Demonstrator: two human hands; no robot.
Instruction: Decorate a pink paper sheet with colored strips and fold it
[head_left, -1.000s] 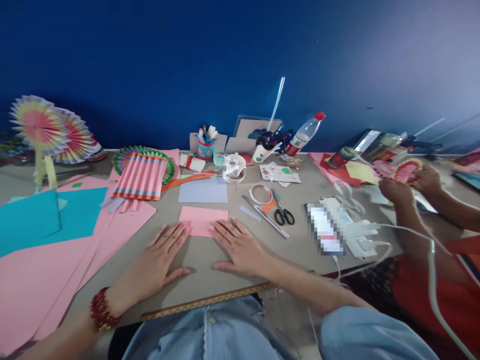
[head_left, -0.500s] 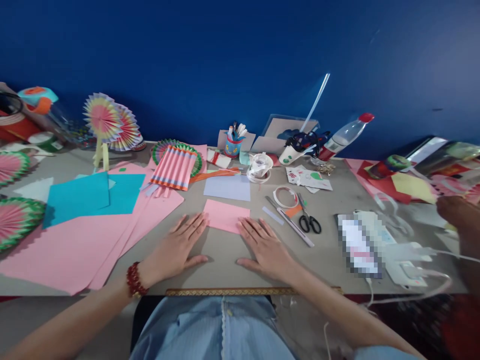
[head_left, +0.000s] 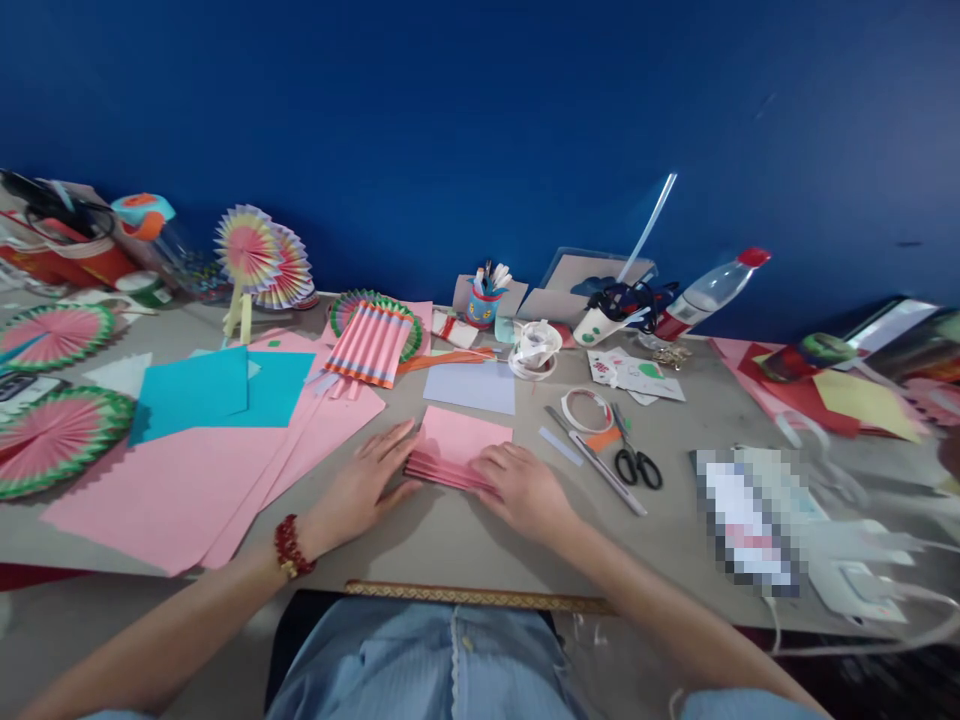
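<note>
A small sheet of pink paper (head_left: 459, 432) lies on the table in front of me, with several narrow pleats stacked along its near edge. My left hand (head_left: 369, 487) rests at its left edge, fingers stretched out and thumb apart near the pleated corner. On the right side, my right hand (head_left: 525, 490) has its fingers bent over the pleats and grips them; part of its thumb is hidden. Just beyond the sheet lies a pale lilac paper (head_left: 471, 387). A lilac strip (head_left: 561, 446) is to the right of my right hand.
To the right lie a utility knife (head_left: 607, 474), scissors (head_left: 637, 466), a tape roll (head_left: 587, 410) and a blurred-out phone (head_left: 746, 525). Large pink sheets (head_left: 180, 490) and blue paper (head_left: 191, 395) cover the left. A pleated striped paper (head_left: 373, 343), pen cup (head_left: 484, 305) and bottle (head_left: 712, 290) stand or lie behind.
The pink paper went from lying flat to showing stacked pleats at its near edge. My right hand's fingers have curled onto it. The view has shifted left, and the other person's hand at right is gone.
</note>
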